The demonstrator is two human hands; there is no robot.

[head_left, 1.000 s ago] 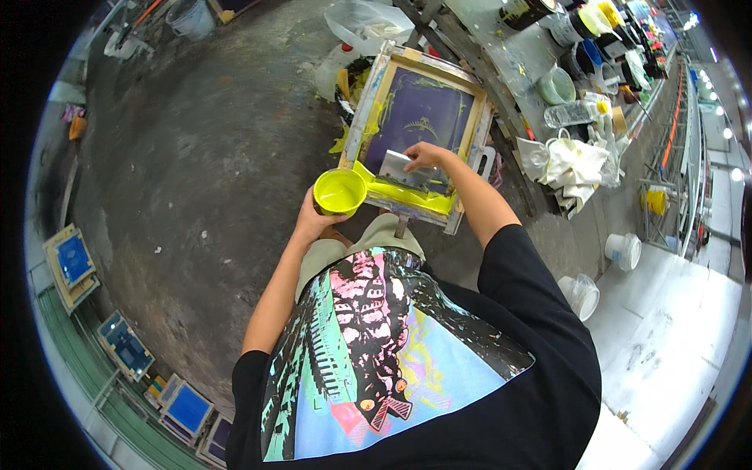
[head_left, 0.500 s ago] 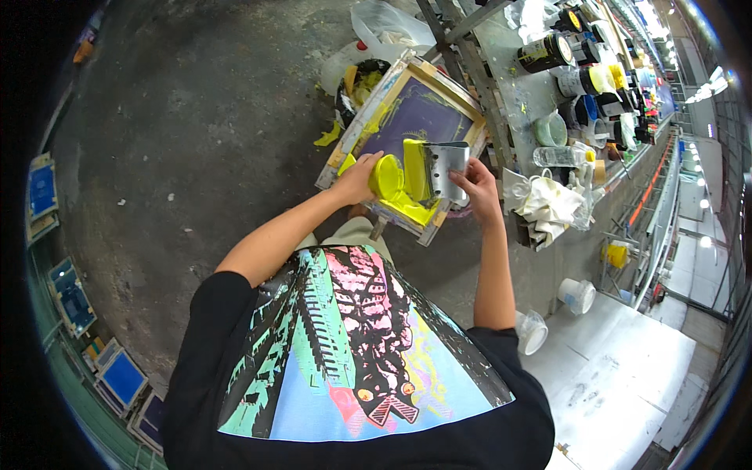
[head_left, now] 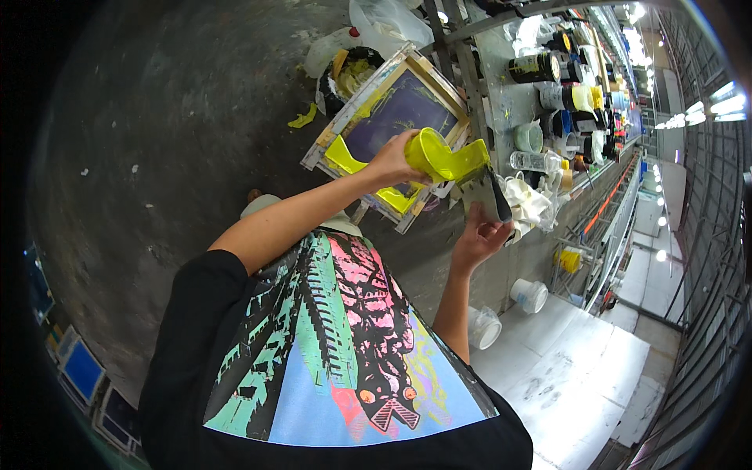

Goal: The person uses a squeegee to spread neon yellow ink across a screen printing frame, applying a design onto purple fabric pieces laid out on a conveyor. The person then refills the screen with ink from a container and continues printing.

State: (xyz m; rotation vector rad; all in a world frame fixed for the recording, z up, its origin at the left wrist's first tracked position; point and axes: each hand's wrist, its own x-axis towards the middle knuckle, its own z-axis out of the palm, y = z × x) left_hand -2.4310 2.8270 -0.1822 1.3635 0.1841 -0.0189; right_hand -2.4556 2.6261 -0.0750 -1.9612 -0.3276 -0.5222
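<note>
My left hand (head_left: 394, 162) is closed around a yellow-coated cup (head_left: 427, 152), which is tipped with its mouth toward the right. My right hand (head_left: 479, 240) grips the metal holder of a squeegee (head_left: 482, 196). Bright yellow ink coats the squeegee's upper edge, which meets or nearly meets the cup's rim. Both are above the right corner of a screen-printing frame (head_left: 457, 110). The frame has purple mesh (head_left: 395, 121) and lies tilted in view. Thick yellow ink (head_left: 342, 157) lines its near side, partly hidden by my left hand and forearm.
A black-lined bin (head_left: 333, 98) with yellow-stained waste stands beyond the frame. Ink tubs (head_left: 536, 68), a clear bottle (head_left: 536, 161) and crumpled white cloth (head_left: 526, 202) crowd the bench at right. White buckets (head_left: 529, 295) sit near a pale panel (head_left: 580, 368).
Both hands have lifted off the frame and shifted right with the cup and squeegee. The squeegee has turned, its inked edge now at the cup's mouth. The view has swung slightly.
</note>
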